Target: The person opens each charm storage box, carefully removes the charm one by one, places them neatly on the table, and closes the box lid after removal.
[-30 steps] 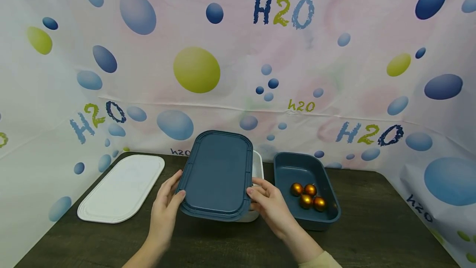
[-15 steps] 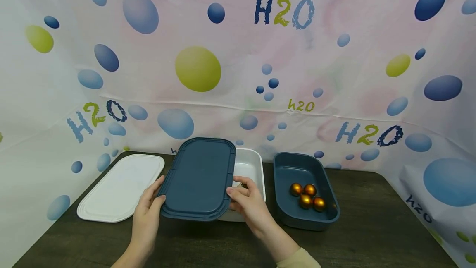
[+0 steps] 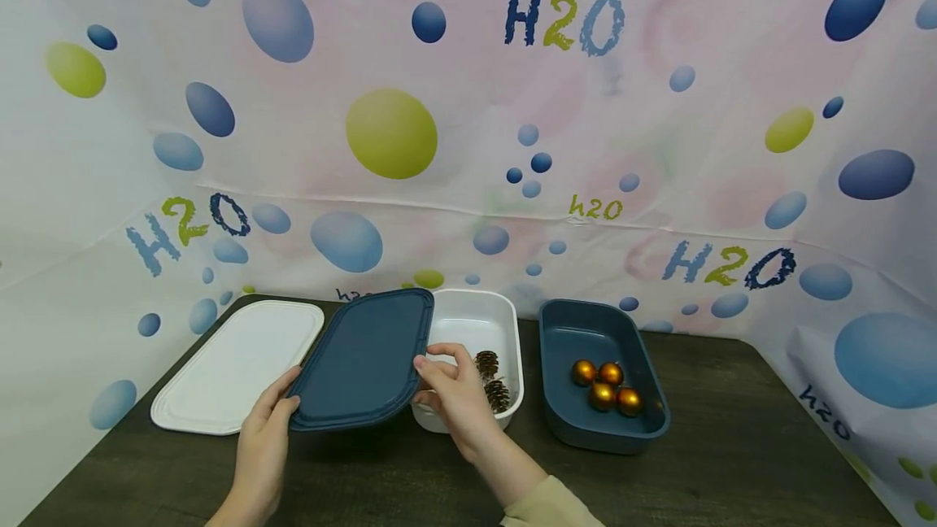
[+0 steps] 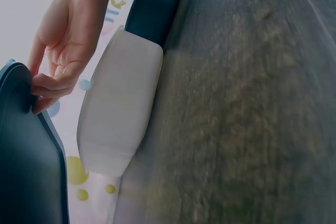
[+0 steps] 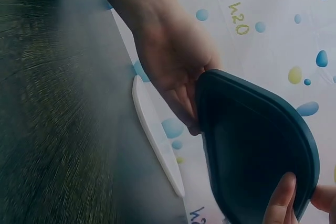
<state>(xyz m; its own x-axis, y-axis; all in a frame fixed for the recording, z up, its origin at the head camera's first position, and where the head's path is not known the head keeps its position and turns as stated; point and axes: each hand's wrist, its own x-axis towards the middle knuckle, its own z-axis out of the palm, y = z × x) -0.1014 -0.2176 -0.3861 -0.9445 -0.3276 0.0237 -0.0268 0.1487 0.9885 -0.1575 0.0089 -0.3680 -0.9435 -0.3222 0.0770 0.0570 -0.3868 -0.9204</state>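
Observation:
Both hands hold a dark blue rectangular lid (image 3: 363,356) above the table, tilted with its right side higher. My left hand (image 3: 262,433) grips the lid's lower left edge, thumb on top. The right hand (image 3: 457,397) pinches its right edge between thumb and fingers. Just right of the lid stands a white container (image 3: 474,307), partly hidden by the lid and the right hand; brown pine cones (image 3: 497,395) lie inside it. In the right wrist view, the left hand (image 5: 163,51) and the right fingers (image 5: 282,198) both hold the lid (image 5: 252,140).
A white lid (image 3: 237,364) lies flat on the dark wooden table (image 3: 717,429) at the left. On the right, a blue container (image 3: 586,320) holds several shiny gold balls (image 3: 602,396). A patterned curtain (image 3: 468,104) hangs behind the table.
Both hands have carried the blue lid leftward and lower, off from over the white container. The pine cones inside now show. The lid has tilted more.

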